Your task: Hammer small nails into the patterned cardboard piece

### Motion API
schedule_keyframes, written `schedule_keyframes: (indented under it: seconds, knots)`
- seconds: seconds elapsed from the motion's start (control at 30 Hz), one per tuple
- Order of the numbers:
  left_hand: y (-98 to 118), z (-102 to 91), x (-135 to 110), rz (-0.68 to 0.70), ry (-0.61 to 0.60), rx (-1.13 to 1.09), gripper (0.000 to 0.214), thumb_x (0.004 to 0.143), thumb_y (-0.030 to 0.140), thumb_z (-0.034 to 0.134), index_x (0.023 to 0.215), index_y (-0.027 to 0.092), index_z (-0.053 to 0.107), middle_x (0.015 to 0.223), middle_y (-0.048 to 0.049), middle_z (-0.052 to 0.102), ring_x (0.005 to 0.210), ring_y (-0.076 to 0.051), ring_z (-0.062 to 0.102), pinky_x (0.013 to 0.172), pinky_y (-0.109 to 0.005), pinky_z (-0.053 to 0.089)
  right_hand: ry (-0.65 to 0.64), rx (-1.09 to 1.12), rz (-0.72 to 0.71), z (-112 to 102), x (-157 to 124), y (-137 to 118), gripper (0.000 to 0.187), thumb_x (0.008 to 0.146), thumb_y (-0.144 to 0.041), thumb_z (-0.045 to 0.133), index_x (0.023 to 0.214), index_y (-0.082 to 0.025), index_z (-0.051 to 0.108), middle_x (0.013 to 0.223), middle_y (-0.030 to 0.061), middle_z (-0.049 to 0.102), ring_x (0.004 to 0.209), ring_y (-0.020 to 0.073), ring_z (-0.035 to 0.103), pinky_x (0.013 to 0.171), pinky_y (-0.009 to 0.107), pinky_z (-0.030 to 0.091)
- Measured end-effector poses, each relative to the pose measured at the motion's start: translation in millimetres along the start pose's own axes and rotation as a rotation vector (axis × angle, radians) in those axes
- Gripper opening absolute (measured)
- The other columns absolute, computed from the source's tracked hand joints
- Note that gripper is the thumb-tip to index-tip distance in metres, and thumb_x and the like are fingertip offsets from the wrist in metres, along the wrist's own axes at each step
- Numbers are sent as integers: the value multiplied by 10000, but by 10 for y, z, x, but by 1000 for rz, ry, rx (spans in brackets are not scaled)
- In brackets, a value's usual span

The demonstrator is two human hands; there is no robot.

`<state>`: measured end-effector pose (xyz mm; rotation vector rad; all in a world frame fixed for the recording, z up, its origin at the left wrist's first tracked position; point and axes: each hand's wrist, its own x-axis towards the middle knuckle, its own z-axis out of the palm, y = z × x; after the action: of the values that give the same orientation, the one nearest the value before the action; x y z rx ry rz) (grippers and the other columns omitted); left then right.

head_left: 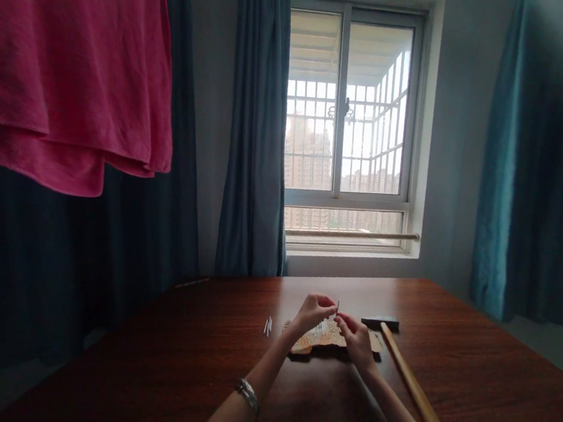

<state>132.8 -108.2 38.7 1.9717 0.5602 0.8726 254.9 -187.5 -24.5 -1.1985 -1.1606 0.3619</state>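
Note:
A thin dark nail stands nearly upright between the fingertips of both hands. My left hand, with a silvery bracelet on its wrist, pinches it from the left. From below and to the right, my right hand has its fingers closed at the nail's lower end. Under the hands lies a pale, uneven-edged board with a speckled top, partly covered by them. A few thin upright pieces show on it, too small to make out. Several loose nails lie left of the board.
Just right of the board rests a hammer with a dark head and a long wooden handle running toward me. The brown wooden table reaches back to the wall under a window. A pink cloth hangs at upper left.

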Motion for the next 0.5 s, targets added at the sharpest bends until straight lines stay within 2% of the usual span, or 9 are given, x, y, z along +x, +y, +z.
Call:
schedule_keyframes:
  seconds: [0.23,0.5]
  knots:
    - [-101,199,-20,-9,9,-48,255,647,313,588,715,86,682,617,-51,645,582,-146,574,514,-212,416,-28,122,97,18,-11,-63,361,684,-457,612,808,-134,718,735,83,698,695,229,630,578,294,507]
    - [-191,182,-12,-6,60,53,233,654,297,584,718,98,687,658,-56,665,635,-157,589,554,-216,427,41,210,189,-8,7,-83,312,640,-358,645,846,-136,723,762,80,700,709,215,627,578,281,506]
